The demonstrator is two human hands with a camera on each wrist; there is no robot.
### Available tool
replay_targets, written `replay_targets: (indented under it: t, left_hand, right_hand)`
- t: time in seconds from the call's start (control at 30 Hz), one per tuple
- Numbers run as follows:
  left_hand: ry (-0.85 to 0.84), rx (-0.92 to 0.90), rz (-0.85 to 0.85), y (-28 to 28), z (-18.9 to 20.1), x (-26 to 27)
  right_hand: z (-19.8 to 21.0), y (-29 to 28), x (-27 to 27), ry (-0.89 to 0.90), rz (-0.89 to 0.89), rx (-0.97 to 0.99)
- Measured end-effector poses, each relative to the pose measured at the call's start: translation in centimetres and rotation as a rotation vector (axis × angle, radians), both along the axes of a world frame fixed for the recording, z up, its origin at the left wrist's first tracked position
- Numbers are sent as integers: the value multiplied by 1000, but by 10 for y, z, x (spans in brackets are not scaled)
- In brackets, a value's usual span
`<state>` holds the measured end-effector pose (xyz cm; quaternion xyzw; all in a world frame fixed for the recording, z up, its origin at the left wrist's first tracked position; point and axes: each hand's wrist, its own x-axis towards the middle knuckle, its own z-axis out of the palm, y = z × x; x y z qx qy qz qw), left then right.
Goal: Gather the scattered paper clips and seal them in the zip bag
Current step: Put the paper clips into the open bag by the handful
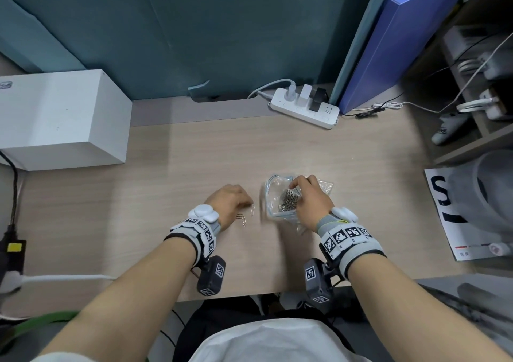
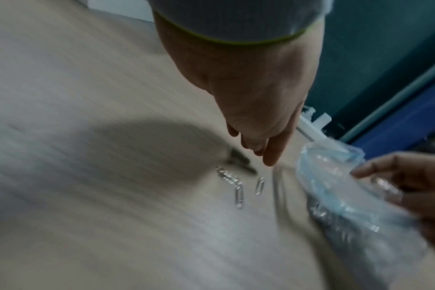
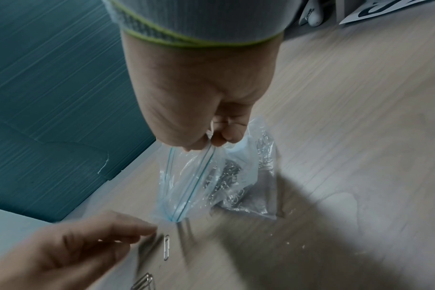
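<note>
- Two fingertips of the right hand (image 3: 201, 109) pinch the zip bag (image 3: 199, 182) rim, holding its mouth open.
- Left hand (image 1: 231, 202) fingers relaxed, holding nothing, just beside loose paper clips (image 1: 51, 219) on the desk (image 1: 194, 153).
- Most clips are bagged; a few remain; sealing is not yet done.
- Blur hides the exact loose-clip count.

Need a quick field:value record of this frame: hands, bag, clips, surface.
left hand: open, fingers reaching toward the loose paper clips, holding nothing
right hand: pinches the zip bag's rim, holding the mouth open
zip bag: clear with blue zip strip, unsealed, resting on the desk
clips in bag: a heap, already inside
loose paper clips: a few on the desk left of the bag, beside the left fingers
desk: light wood
</note>
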<state>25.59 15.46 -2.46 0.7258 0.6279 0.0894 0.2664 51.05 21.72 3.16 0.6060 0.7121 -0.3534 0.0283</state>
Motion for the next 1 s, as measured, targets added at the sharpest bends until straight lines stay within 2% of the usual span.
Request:
replay_targets:
  t: [0.1, 0.2, 0.47, 0.7, 0.9, 1.0]
  left_hand:
    - [46, 63, -162, -8, -5, 3]
    - [51, 58, -177, -7, -4, 3]
    - [101, -151, -26, -12, 1, -17]
    - [196, -162, 32, -12, -1, -8]
    - [141, -133, 196, -19, -5, 2]
    - [109, -156, 211, -26, -4, 9]
  right_hand:
    - [-1, 0, 0, 1, 6, 7]
    - [-1, 1, 1, -3, 5, 12]
    - [-1, 4, 0, -6, -9, 25]
    - [1, 5, 1, -10, -4, 28]
    - [1, 3, 2, -14, -5, 27]
    - [2, 3, 1, -14, -6, 25]
